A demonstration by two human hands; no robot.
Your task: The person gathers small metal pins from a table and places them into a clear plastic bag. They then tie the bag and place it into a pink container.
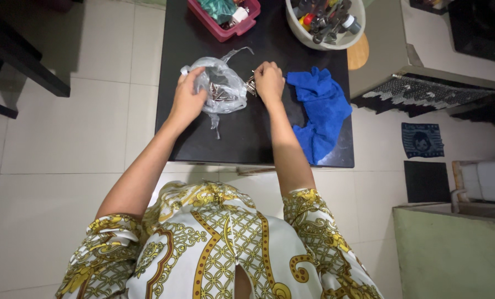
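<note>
Clear plastic crumples under the left hand (187, 101), which grips the near side of a thin bag (222, 88) at the upper centre of the frame, fingers curled over its rim to hold the mouth open. Just to the right, the right hand (269, 82) is pinched shut on a small cluster of shiny metal pieces (251, 86) at the bag's edge; whether they are clips or some other hardware is too small to tell. More of the same glinting metal shows through the plastic, so part of the lot appears to lie inside the bag already, while the cluster in the right hand sits at the opening, neither clearly in nor clearly out. By that reading the handling of the pieces looks partly done, with at least this handful left outside.

Both hands work over a dark tabletop (247, 138) that fills the upper middle of the picture. A rumpled blue cloth (322, 111) lies just beside the right hand, toward the table's right edge. At the top of the frame stand a red tray (225, 30) with teal contents and, to its right, a pale round tub (325, 39) packed with small bottles. Pale floor tiles (64, 138) spread to the left, and the person's patterned white-and-gold garment (219, 249) fills the bottom.
</note>
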